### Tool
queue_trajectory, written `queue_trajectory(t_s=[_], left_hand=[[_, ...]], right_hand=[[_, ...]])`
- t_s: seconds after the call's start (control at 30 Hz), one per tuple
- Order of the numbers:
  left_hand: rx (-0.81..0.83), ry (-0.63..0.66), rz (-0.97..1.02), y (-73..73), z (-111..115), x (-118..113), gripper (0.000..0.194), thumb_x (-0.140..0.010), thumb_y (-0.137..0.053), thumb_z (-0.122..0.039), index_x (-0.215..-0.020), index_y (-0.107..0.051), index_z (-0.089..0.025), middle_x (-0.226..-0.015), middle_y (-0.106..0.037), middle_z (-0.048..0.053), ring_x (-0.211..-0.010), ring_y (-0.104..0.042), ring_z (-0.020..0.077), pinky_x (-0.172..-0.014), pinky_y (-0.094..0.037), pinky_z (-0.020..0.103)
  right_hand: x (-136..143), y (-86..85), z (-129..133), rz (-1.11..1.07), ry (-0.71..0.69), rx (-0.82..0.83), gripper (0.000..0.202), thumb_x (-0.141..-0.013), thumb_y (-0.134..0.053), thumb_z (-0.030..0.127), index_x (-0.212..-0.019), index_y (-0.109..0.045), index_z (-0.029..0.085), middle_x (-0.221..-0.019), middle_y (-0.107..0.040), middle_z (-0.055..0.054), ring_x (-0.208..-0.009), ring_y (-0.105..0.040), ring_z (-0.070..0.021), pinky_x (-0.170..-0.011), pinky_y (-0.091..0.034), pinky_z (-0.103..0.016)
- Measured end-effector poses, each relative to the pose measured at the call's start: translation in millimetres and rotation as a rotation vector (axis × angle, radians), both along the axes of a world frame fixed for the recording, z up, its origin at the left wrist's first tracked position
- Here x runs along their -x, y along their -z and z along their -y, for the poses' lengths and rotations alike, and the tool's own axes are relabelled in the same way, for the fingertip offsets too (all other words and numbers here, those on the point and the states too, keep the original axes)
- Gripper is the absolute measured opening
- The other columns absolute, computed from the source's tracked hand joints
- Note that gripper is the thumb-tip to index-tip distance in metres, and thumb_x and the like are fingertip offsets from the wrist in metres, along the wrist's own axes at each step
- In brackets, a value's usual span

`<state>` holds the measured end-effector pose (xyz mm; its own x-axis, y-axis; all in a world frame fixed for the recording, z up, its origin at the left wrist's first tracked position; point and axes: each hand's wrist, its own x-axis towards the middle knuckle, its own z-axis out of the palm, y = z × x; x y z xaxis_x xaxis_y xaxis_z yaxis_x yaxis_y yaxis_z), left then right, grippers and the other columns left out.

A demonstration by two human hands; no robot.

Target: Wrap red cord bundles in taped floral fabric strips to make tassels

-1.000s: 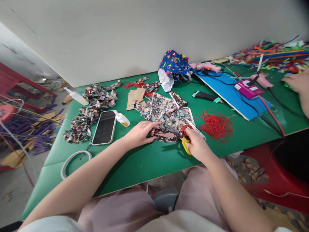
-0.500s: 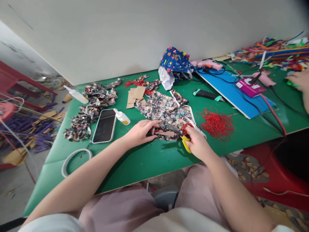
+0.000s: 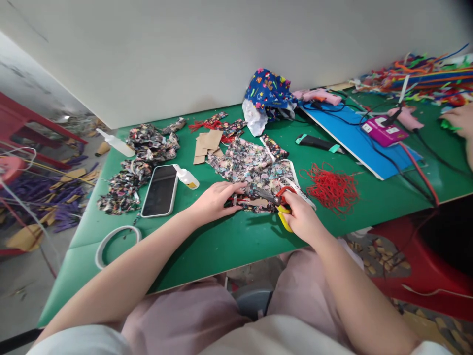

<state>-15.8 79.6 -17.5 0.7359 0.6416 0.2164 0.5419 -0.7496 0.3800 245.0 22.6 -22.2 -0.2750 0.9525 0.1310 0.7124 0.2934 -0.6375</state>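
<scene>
My right hand (image 3: 301, 217) grips a pair of scissors (image 3: 284, 217) with red and yellow handles. Their dark blades point left over a piece of floral fabric (image 3: 251, 160) laid out on the green table. With fingers and thumb at the fabric's lower left, my left hand (image 3: 216, 204) holds down a folded dark floral strip (image 3: 256, 208) that has brown card showing in it. A little red thread shows by the fingertips. White trim runs along the fabric's right edge, close to the scissors.
Left of the fabric are a phone (image 3: 160, 191), a glue bottle (image 3: 186, 177), bunched floral fabric (image 3: 127, 185) and a white tape roll (image 3: 101, 251). Brown cards (image 3: 209, 143) lie behind. Rightward are red strings (image 3: 332, 190), a cutter (image 3: 320, 143), a blue board (image 3: 354, 140) and another person's hand (image 3: 460, 121).
The scissor blades have lifted and tilted slightly upward at the tip over the fabric. My left hand stays in place on the folded strip.
</scene>
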Motion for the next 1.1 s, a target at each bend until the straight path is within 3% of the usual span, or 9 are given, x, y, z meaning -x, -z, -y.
queue_trajectory(t_s=[0.2, 0.47, 0.63, 0.8, 0.97, 1.1], left_hand=[[-0.016, 0.004, -0.035, -5.0, 3, 2, 0.053, -0.083, -0.054, -0.042, -0.129, -0.038, -0.02, -0.113, -0.058, 0.009, -0.105, -0.052, 0.0208, -0.09, -0.042, 0.035], [-0.131, -0.19, -0.073, -24.9, 6, 25, 0.042, -0.089, -0.044, -0.03, -0.129, -0.04, -0.018, -0.118, -0.056, 0.01, -0.109, -0.051, 0.022, -0.091, -0.044, 0.039], [-0.169, -0.075, -0.048, -27.8, 33, -10, 0.028, -0.089, -0.041, -0.02, -0.113, -0.056, -0.016, -0.113, -0.06, 0.009, -0.105, -0.054, 0.0191, -0.091, -0.045, 0.036], [-0.247, -0.003, -0.15, -14.8, 56, -56, 0.028, -0.09, -0.039, -0.022, -0.109, -0.058, -0.013, -0.11, -0.061, 0.01, -0.104, -0.054, 0.0208, -0.09, -0.045, 0.036], [-0.251, -0.046, -0.241, -5.4, 57, -67, 0.03, -0.09, -0.041, -0.028, -0.109, -0.057, -0.011, -0.11, -0.06, 0.011, -0.101, -0.054, 0.0226, -0.09, -0.043, 0.037], [-0.259, -0.026, -0.265, -7.5, 57, -68, 0.029, -0.089, -0.043, -0.03, -0.105, -0.058, -0.011, -0.104, -0.061, 0.011, -0.098, -0.054, 0.0224, -0.094, -0.039, 0.038]], right_hand=[[0, -0.5, 0, -0.012, 0.0, 0.003, 0.016, -0.067, -0.045, 0.009, -0.078, -0.043, 0.021, -0.078, -0.052, -0.003, -0.073, -0.049, -0.0174, -0.065, -0.037, -0.027], [-1, -2.2, 1, -0.027, 0.008, -0.086, 0.017, -0.064, -0.043, 0.008, -0.07, -0.037, 0.022, -0.071, -0.045, -0.001, -0.069, -0.045, -0.0169, -0.061, -0.035, -0.027], [-2, -0.4, 1, -0.044, -0.006, -0.091, 0.018, -0.065, -0.041, 0.007, -0.074, -0.039, 0.022, -0.079, -0.047, -0.003, -0.078, -0.049, -0.0179, -0.068, -0.038, -0.028], [0, 0.9, -1, -0.011, -0.053, -0.05, 0.02, -0.064, -0.042, 0.007, -0.077, -0.037, 0.022, -0.082, -0.048, -0.003, -0.08, -0.048, -0.0177, -0.069, -0.039, -0.028], [-4, -1.7, 3, 0.108, 0.011, -0.106, 0.019, -0.064, -0.044, 0.007, -0.076, -0.038, 0.021, -0.083, -0.05, -0.005, -0.082, -0.048, -0.0198, -0.072, -0.039, -0.03], [-18, -3.5, 25, 0.226, 0.078, -0.137, 0.021, -0.063, -0.044, 0.005, -0.078, -0.043, 0.02, -0.082, -0.052, -0.007, -0.088, -0.047, -0.0231, -0.075, -0.04, -0.033]])
